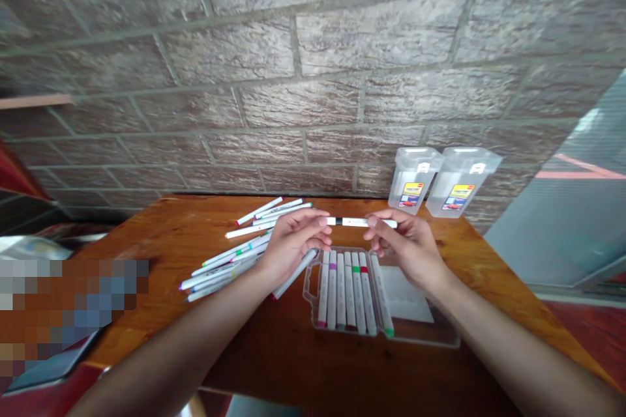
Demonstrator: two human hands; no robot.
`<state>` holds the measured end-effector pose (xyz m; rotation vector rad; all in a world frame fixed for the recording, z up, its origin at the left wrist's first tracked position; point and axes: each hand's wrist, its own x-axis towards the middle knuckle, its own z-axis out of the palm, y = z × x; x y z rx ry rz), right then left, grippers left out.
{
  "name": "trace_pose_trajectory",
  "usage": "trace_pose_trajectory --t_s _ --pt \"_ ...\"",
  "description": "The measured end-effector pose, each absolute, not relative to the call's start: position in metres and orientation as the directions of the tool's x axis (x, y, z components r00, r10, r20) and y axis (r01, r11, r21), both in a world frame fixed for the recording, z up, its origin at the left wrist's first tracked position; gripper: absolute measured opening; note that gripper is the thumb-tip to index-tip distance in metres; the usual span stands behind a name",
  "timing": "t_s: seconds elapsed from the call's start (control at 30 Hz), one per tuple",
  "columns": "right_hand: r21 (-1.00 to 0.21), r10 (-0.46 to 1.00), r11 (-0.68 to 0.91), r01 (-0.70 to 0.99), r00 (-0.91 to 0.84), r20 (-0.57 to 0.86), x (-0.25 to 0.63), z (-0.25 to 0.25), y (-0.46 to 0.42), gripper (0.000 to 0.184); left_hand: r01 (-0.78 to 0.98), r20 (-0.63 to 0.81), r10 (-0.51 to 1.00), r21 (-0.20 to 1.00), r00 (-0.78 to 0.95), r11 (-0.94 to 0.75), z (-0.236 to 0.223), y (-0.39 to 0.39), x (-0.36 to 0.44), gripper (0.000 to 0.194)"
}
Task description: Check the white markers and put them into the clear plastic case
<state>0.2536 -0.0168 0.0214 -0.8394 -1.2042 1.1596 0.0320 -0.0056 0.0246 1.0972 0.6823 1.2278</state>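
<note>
A white marker (349, 221) with a black band is held level above the table, between both hands. My left hand (298, 238) pinches its left end, while the fingers of my right hand (401, 238) close on it near the right end. Below them lies a clear plastic case (445, 337), open, with several white markers (349, 293) side by side in its left part; some have purple, green or red bands. A white sheet (405, 293) shows in its right part. Loose markers (227, 257) lie in a spread pile beside and behind my left hand.
Two clear plastic containers (413, 179) with yellow labels stand at the table's back right, close to the brick wall (308, 104). The wooden table (161, 260) ends at the wall. A blurred, pixelated area covers the lower left.
</note>
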Motion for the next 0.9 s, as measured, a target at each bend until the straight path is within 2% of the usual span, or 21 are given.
trace_pose_trajectory --t_s 0.13,0.33,0.53,0.67,0.77,0.9 --pt "-0.926 0.989 0.128 -0.355 -0.027 0.147 0.257 0.024 -0.012 0.031 -0.459 0.136 0.941 0.888 0.309 0.022 0.024 -0.005 0.028 0.032" --pt "-0.909 0.994 0.059 -0.413 -0.057 0.09 0.26 0.025 -0.01 0.032 -0.507 0.203 0.89 0.861 0.409 0.037 0.02 -0.003 0.03 0.029" --pt "-0.907 0.993 0.035 -0.42 -0.084 0.077 0.261 0.022 -0.009 0.029 -0.49 0.216 0.872 0.871 0.439 0.031 0.015 -0.003 0.031 0.037" --pt "-0.911 0.992 0.034 -0.411 -0.094 0.079 0.262 0.023 -0.01 0.031 -0.511 0.215 0.864 0.858 0.456 0.056 0.015 -0.004 0.031 0.033" --pt "-0.929 0.994 0.03 -0.368 -0.085 0.066 0.262 0.026 -0.011 0.032 -0.532 0.21 0.852 0.841 0.48 0.093 0.014 -0.004 0.031 0.028" --pt "-0.954 0.997 0.014 -0.298 -0.066 0.035 0.264 0.029 -0.013 0.032 -0.526 0.145 0.865 0.837 0.481 0.152 0.014 -0.007 0.034 0.034"
